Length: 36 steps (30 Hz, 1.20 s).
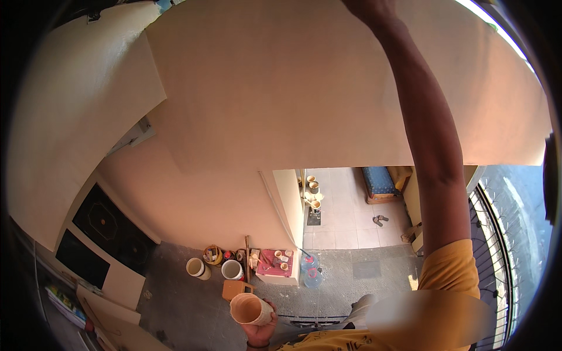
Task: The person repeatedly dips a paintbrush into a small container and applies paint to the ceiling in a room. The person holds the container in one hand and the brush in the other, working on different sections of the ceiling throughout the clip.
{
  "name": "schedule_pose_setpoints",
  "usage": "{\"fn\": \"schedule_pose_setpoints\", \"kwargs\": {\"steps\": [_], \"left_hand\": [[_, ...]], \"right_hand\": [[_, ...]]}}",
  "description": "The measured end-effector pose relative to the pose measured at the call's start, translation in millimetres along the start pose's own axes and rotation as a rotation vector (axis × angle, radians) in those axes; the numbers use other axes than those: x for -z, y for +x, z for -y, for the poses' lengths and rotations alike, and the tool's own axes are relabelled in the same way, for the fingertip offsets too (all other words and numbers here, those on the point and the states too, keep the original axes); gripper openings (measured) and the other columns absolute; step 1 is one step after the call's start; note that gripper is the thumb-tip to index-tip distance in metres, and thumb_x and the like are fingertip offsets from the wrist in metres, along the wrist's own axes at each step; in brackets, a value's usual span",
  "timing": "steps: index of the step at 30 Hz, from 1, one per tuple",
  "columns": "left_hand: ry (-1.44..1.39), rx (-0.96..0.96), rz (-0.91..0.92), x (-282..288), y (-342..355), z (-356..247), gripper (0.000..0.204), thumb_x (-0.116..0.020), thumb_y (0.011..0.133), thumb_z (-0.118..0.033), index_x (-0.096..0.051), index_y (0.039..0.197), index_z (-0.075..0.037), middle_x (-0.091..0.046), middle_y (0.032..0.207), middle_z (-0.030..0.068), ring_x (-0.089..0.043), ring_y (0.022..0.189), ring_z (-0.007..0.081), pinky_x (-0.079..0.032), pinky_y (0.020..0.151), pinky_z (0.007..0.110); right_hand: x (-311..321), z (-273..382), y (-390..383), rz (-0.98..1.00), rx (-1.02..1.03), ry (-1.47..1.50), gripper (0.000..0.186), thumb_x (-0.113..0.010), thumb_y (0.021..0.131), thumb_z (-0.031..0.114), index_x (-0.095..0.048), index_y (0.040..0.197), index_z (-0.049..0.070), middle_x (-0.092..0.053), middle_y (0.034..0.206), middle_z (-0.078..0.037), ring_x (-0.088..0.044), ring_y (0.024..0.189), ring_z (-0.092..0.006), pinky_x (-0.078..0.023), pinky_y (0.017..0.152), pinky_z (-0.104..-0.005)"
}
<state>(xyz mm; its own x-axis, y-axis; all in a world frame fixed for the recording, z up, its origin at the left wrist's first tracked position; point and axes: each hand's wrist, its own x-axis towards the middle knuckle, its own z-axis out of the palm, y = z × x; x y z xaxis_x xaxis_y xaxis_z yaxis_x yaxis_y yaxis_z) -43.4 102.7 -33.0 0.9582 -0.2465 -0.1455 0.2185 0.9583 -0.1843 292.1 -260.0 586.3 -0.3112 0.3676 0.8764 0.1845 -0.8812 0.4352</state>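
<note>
My left hand is closed around the side of a paint pot with a pale peach inside, held low in front of me. Its mouth faces up. My right arm stretches far up in front of the peach wall. At the top edge of the view my right hand is mostly cut off; its fingers and anything in them are hidden.
Far below, buckets, a brown stool, a red-topped box with small pots and water bottles stand on the grey floor. A doorway opens onto a tiled room with a blue bed. A metal railing curves along the right.
</note>
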Motion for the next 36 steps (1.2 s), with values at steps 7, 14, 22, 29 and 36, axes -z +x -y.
{"fn": "schedule_pose_setpoints", "kwargs": {"steps": [7,14,22,29,36], "left_hand": [[0.016,0.058,0.035,-11,24,12,0.075,-0.074,0.078,-0.067,-0.062,0.133,-0.018,-0.058,0.135,0.0106,-0.049,0.131,0.0324,-0.051,0.100,0.055],[0.088,0.046,0.039,-22,18,10,0.075,-0.070,0.084,-0.060,-0.054,0.142,-0.014,-0.057,0.138,0.0103,-0.049,0.132,0.0321,-0.051,0.100,0.052],[0.108,0.030,0.047,-10,21,1,0.075,-0.071,0.082,-0.062,-0.056,0.139,-0.015,-0.057,0.135,0.0102,-0.049,0.131,0.0315,-0.052,0.099,0.051],[0.041,-0.005,0.047,-4,14,4,0.072,-0.071,0.082,-0.061,-0.059,0.136,-0.016,-0.058,0.135,0.0103,-0.049,0.131,0.0316,-0.052,0.098,0.051],[-0.053,0.036,0.145,-8,21,13,0.070,-0.071,0.084,-0.063,-0.060,0.137,-0.018,-0.057,0.139,0.0126,-0.047,0.134,0.0347,-0.051,0.101,0.055]], "right_hand": [[-2,89,-64,0.131,0.077,0.164,0.019,-0.080,0.073,0.018,-0.073,0.089,0.023,-0.067,0.096,0.001,-0.065,0.081,-0.0211,-0.057,0.067,-0.0343],[-1,124,-51,0.081,-0.383,0.948,0.015,-0.076,0.079,0.006,-0.071,0.089,0.016,-0.067,0.086,-0.003,-0.068,0.077,-0.0242,-0.055,0.066,-0.0376],[15,7,4,-0.601,-0.525,0.421,0.011,-0.068,0.096,0.017,-0.069,0.087,0.010,-0.060,0.076,-0.008,-0.064,0.069,-0.0319,-0.051,0.063,-0.0474],[-26,38,31,-0.178,-0.231,-0.007,0.009,-0.069,0.083,0.013,-0.071,0.092,0.013,-0.066,0.087,-0.010,-0.068,0.084,-0.0311,-0.053,0.069,-0.0452],[-62,174,-8,0.054,-0.008,0.303,0.022,-0.072,0.078,0.003,-0.072,0.093,0.019,-0.069,0.087,-0.003,-0.069,0.078,-0.0262,-0.056,0.063,-0.0386]]}}
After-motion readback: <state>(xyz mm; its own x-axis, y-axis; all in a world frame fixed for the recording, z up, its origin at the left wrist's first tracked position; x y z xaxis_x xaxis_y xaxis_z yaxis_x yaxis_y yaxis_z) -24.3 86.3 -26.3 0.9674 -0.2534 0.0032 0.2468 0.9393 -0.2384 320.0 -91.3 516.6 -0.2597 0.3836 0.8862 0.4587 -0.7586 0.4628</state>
